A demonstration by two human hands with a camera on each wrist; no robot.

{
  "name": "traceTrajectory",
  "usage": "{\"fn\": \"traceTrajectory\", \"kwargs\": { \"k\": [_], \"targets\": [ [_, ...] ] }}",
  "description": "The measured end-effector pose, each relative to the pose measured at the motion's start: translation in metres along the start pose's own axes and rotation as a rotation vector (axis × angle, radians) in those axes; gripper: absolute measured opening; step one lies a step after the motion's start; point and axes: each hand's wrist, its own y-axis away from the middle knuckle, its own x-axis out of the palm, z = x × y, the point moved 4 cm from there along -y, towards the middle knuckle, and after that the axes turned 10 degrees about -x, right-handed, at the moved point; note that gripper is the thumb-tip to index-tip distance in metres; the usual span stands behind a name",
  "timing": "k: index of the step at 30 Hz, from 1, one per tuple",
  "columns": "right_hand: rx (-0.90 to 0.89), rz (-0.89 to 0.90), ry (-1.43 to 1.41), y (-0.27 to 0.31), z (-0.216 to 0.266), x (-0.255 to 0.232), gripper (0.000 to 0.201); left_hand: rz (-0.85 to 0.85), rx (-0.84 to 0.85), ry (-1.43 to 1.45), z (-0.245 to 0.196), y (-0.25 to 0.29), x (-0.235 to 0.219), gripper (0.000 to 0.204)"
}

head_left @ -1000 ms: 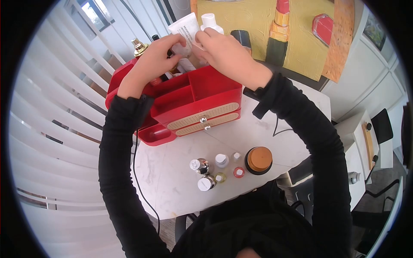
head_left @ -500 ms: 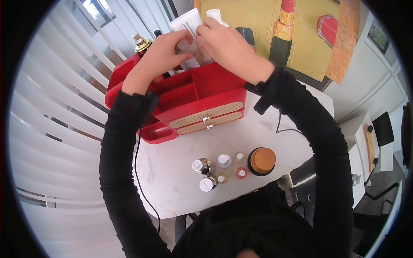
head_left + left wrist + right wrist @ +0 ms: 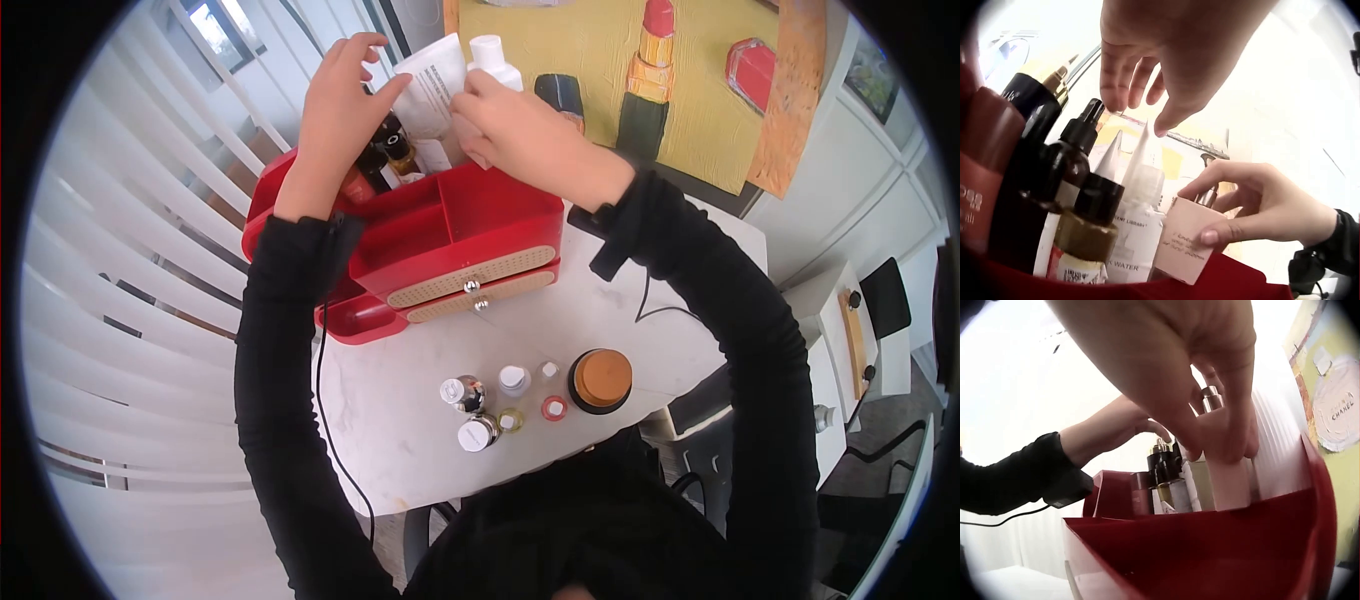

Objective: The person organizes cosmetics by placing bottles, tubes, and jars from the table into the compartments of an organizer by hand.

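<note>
At the back of the red organizer [image 3: 455,240], my right hand [image 3: 535,125] grips a pale pink bottle [image 3: 1188,240] by its sides, thumb on the printed front. The bottle leans slightly and has a shiny metal neck; in the head view the hand hides it. My left hand [image 3: 335,120] is raised over the left part of the organizer with fingers spread, holding nothing. Beneath it stand dark bottles, a black-capped amber bottle [image 3: 1088,228] and a clear bottle [image 3: 1135,237]. A white tube [image 3: 432,90] and a white-capped bottle [image 3: 488,55] stand behind the hands.
Several small bottles, among them a silver one [image 3: 462,392], stand on the white marbled table [image 3: 370,440] near its front edge. Beside them is a jar with a brown lid [image 3: 605,376]. A lipstick painting [image 3: 600,100] stands behind; white blinds [image 3: 140,300] hang at left.
My left hand has lifted away from the tube, up and to the left, its fingers opening and uncovering the dark bottles. My right hand stays at about the same spot.
</note>
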Motion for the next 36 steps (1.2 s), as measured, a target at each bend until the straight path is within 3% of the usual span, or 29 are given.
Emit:
{"fn": "traceTrajectory", "kwargs": {
  "k": [1,3,4,5,7,8,10,13,17,19,23,29,31,33,36],
  "targets": [
    [-0.007,0.025,0.003,0.000,0.002,0.000,0.016,-0.008,0.002,-0.003,0.002,-0.003,0.003,0.044],
    [0.024,0.043,0.003,0.001,0.008,-0.005,0.015,0.093,0.074,-0.087,0.005,-0.010,0.022,0.044],
    [0.065,0.060,0.005,0.003,0.008,-0.008,0.015,0.246,0.045,-0.049,0.006,-0.013,0.030,0.044],
    [0.061,0.060,0.006,0.005,0.009,-0.011,0.015,0.242,0.045,-0.050,0.008,-0.017,0.029,0.044],
    [0.095,-0.018,-0.070,0.009,0.003,-0.022,0.023,0.327,0.017,-0.001,0.008,-0.025,0.031,0.040],
    [0.095,-0.016,-0.067,0.010,0.001,-0.026,0.023,0.324,0.018,0.002,0.006,-0.028,0.031,0.040],
    [0.072,-0.081,-0.018,0.011,-0.001,-0.035,0.030,0.336,-0.187,-0.073,0.011,-0.030,0.033,0.038],
    [0.076,-0.054,-0.001,0.009,-0.001,-0.041,0.028,0.263,-0.153,-0.149,0.005,-0.029,0.037,0.035],
    [0.053,-0.111,-0.022,0.001,0.006,-0.039,0.019,0.286,-0.150,-0.150,0.001,-0.029,0.037,0.032],
    [-0.019,-0.160,0.072,-0.006,0.007,-0.032,0.018,0.113,-0.074,-0.056,0.000,-0.030,0.028,0.030],
    [-0.034,-0.178,0.123,-0.014,0.005,-0.021,0.013,0.131,-0.082,0.083,0.012,-0.046,0.024,0.032],
    [-0.042,-0.101,0.126,-0.009,0.003,-0.006,0.010,0.273,-0.042,0.047,0.020,-0.036,0.032,0.034],
    [0.015,-0.016,0.062,0.000,0.002,-0.010,0.010,0.347,-0.003,0.183,0.022,-0.034,0.032,0.030],
    [0.061,-0.017,0.023,0.006,0.002,-0.017,0.012,0.421,-0.073,0.233,0.025,-0.038,0.029,0.024],
    [0.113,-0.037,-0.048,0.010,0.001,-0.036,0.017,0.505,0.060,0.221,0.017,-0.047,0.025,0.024]
  ]
}}
